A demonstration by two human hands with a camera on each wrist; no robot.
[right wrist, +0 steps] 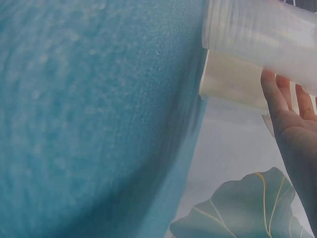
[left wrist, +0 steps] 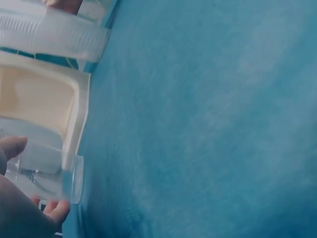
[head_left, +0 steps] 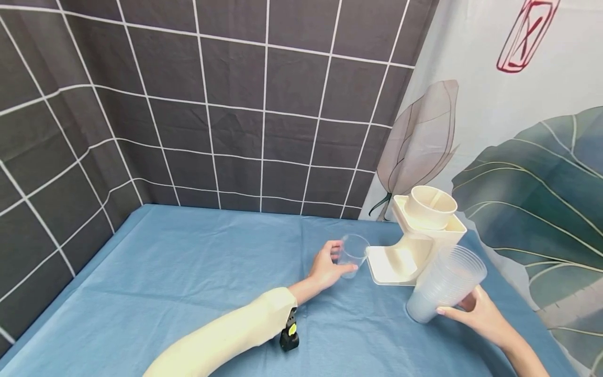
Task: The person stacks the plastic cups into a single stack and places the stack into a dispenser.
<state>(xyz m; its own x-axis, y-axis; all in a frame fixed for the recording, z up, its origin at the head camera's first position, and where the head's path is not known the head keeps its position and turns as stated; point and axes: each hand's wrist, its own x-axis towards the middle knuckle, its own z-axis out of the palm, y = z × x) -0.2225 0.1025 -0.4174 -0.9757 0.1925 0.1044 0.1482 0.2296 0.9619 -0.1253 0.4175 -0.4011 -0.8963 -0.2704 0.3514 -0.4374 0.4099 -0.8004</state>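
My left hand (head_left: 326,267) holds a single clear plastic cup (head_left: 353,250) between thumb and fingers, just left of the base of a cream cup dispenser (head_left: 426,225). In the left wrist view that cup (left wrist: 39,171) overlaps the dispenser's edge (left wrist: 74,119). My right hand (head_left: 480,317) grips a tall stack of nested clear cups (head_left: 445,285) low on its side. The stack leans to the right, in front of the dispenser. In the right wrist view the fingers (right wrist: 285,94) lie against the stack (right wrist: 257,37).
A blue cloth (head_left: 188,272) covers the table. Behind it hangs a dark curtain with a white grid (head_left: 235,131). A white curtain with leaf prints (head_left: 532,193) hangs at the right. On the left wrist sits a small black device (head_left: 289,335).
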